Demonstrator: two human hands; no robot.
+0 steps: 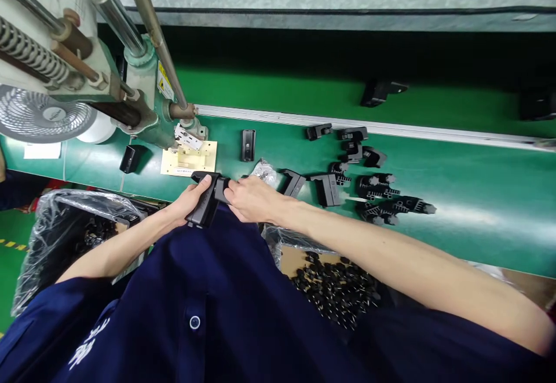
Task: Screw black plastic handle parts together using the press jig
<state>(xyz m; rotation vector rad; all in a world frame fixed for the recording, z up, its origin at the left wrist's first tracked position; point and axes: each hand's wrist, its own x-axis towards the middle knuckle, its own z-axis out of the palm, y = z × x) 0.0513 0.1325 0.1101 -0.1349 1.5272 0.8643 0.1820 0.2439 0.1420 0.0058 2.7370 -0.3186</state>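
My left hand [191, 199] is closed around a long black plastic housing [205, 204], its thumb lying along the top. The fingers of my right hand [251, 199] pinch a smaller black plastic block [220, 189], which sits against the housing's right side. Whether the two pieces are joined cannot be made out. Beyond my hands, a cream fixture plate [210, 166] lies under the press. Just past my right hand are a clear plastic bag [264, 171] of small parts and a black angled housing [292, 183].
A green lever press [143, 64] rises at the left, beside a fan [47, 113]. More black housings [326, 190] and several black knobs [377, 212] lie on the green bench [456, 180]. Below its edge are a box of black knob screws [332, 284] and a plastic-lined bin [47, 238].
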